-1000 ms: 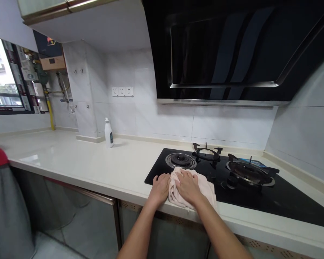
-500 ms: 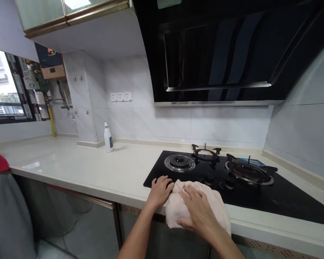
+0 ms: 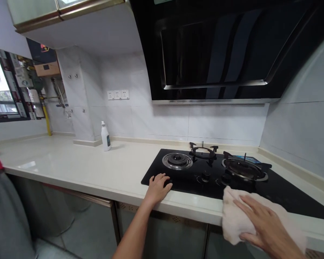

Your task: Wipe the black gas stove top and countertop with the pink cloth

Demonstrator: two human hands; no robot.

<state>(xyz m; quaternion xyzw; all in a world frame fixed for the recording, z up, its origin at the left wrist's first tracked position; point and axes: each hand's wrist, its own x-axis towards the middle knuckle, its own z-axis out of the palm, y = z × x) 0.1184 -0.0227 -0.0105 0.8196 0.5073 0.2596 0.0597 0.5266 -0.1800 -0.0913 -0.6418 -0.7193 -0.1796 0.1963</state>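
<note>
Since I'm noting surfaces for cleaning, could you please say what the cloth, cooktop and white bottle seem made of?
Cloth: matte fabric, perhaps cotton, with soft, limp, uneven edges.
Cooktop: probably glass, possibly coated metal; flat, smooth and glossy black.
White bottle: likely plastic, given its smooth, opaque body.

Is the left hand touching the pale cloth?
Apart. The head view shows gas cooktop and counter edge between the left hand and the pale cloth.

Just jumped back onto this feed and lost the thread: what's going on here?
A person's right hand is spread over a pale cloth at the counter's front edge, toward the right side of the black stove. Their left hand is at the stove's front-left corner, away from the cloth. A white bottle stands upright farther left, near the wall.
</note>
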